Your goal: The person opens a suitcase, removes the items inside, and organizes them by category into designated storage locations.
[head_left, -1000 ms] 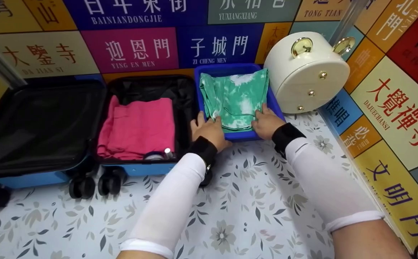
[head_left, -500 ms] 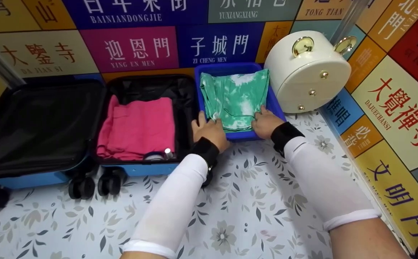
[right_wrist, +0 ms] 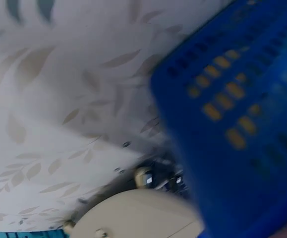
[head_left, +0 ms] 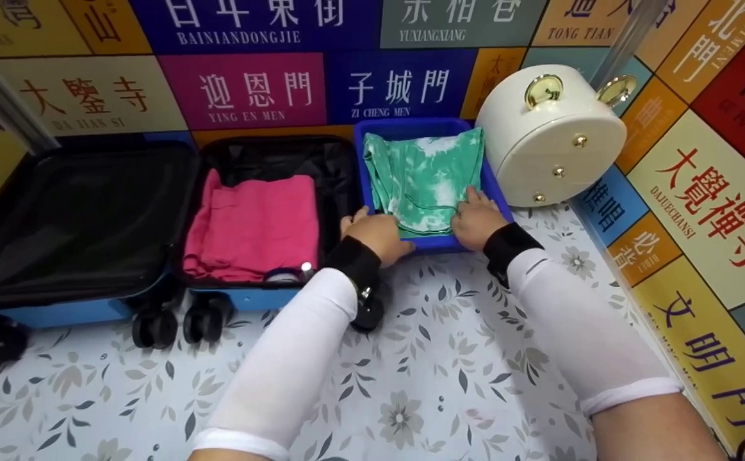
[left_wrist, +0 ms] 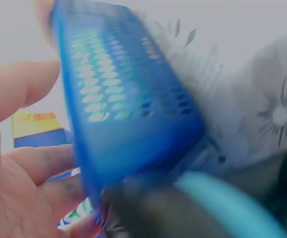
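Note:
A blue perforated basket (head_left: 433, 242) holds a folded green-and-white tie-dye garment (head_left: 433, 182). At its left front corner my left hand (head_left: 375, 234) rests over the rim. In the left wrist view the thumb stands apart and the fingers (left_wrist: 44, 161) lie loosely spread by the basket's edge. My right hand (head_left: 478, 221) lies at the right front of the basket, its extended fingers touching the garment's right edge. The right wrist view shows mostly the basket's outer wall (right_wrist: 183, 134), with the hand largely hidden.
Left of the basket lies an open blue suitcase (head_left: 270, 298) with black lining. One half holds a folded pink garment (head_left: 253, 224) and a small silver-capped item (head_left: 307, 270). To the basket's right stands a white round box (head_left: 545, 137) with gold handles. Printed wall panels enclose the back.
My left hand has turned at the basket's corner, its fingers drawn back from the garment and its wrist shifted left. The right hand has barely moved. The head view has tilted slightly.

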`<state>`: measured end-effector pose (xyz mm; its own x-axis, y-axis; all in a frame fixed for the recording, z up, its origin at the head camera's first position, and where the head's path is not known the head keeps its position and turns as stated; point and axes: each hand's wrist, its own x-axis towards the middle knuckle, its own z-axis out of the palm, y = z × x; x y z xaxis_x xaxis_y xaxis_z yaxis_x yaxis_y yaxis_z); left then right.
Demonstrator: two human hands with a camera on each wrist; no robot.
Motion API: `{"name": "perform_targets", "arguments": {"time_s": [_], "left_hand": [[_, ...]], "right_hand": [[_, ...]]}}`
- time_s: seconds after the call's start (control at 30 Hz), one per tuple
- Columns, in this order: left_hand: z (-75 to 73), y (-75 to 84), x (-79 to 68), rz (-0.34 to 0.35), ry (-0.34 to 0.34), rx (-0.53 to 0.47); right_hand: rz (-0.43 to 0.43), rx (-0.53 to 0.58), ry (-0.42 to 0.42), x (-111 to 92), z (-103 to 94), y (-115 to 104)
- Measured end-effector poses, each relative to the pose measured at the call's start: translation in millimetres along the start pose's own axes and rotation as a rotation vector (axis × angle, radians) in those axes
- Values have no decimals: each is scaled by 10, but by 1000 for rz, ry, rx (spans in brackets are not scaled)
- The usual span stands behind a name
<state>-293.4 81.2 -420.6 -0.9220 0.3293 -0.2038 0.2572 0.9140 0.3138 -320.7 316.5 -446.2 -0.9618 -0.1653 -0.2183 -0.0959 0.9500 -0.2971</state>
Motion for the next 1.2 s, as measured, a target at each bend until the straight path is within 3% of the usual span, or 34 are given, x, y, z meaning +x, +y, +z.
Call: {"name": "perform_targets", "arguments": {"time_s": [0.17, 0.4, 0.6, 0.77, 0.93, 1.2], "left_hand": [[-248, -295, -114, -29, 52, -19], [-527, -917, -243, -217, 114, -59], [-658, -1436, -377, -387, 139, -104], [-685, -1790, -508, -477, 116, -151], [-686, -1987, -619, -452, 81, -148], [-717, -2098, -739, -450, 119, -184]], "right_hand": [[-20, 33, 18, -1, -20, -335], [-53, 151, 44, 38, -77, -897], [-61, 326, 120, 119, 37, -1439], [-50, 395, 91, 200, 200, -1792], [-45, 352, -1, 291, 369, -1987], [-63, 307, -89, 414, 572, -2154]]}}
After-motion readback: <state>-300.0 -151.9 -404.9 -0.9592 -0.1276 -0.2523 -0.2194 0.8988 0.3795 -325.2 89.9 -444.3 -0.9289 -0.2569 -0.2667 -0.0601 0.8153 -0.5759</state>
